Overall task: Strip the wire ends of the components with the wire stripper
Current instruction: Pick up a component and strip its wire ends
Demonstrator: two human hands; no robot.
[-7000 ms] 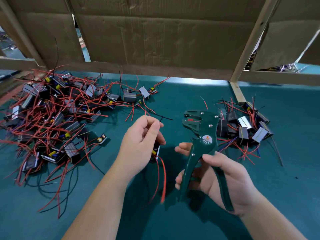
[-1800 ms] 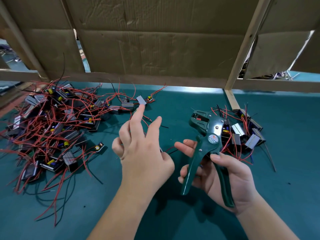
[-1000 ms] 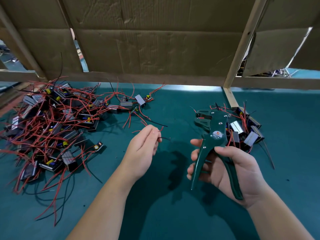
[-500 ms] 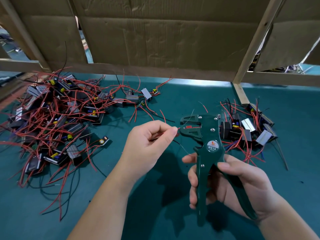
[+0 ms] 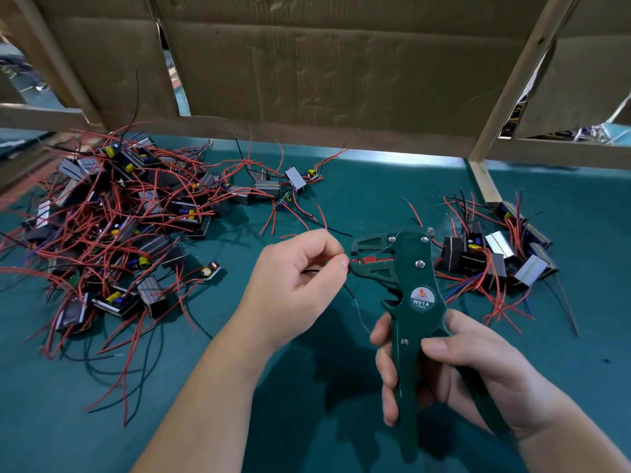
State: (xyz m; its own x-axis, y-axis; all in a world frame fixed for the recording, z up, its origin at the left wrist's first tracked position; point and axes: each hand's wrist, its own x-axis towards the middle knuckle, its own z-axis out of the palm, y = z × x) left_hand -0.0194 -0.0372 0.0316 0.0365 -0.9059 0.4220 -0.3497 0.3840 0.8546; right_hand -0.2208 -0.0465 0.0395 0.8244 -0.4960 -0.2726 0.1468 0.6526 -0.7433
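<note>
Just now the left hand (image 5: 293,288) is closed in a pinch, with thumb and curled forefinger meeting tip to tip on a thin red wire (image 5: 351,260). A thin black wire (image 5: 350,293) droops from under the same hand towards the right hand (image 5: 471,373). The red wire runs level and rightward from the fingertips straight into the mouth of the dark green wire stripper (image 5: 415,302), which sits just beside them, almost touching. The stripper's jaws stand only narrowly apart around the wire end; whether they bite it I cannot tell. The right hand grips the stripper firmly, its fingers (image 5: 389,373) wrapped round the left handle, its thumb laid across the body below the round label, and the other handle running along the palm. The tool is held above the middle of the teal-covered bench (image 5: 85,421). Its long axis runs from the near edge up towards the far edge, with the handles nearest the person, the head uppermost and the mouth facing left. A big heap of small boxy components (image 5: 119,216) trailing red and black leads sprawls towards the bench's left edge. A smaller cluster of components (image 5: 495,254) lies to the right, just behind the stripper's head. A brown cardboard wall (image 5: 341,63) on a pale wooden frame (image 5: 512,80) closes off the far edge.
</note>
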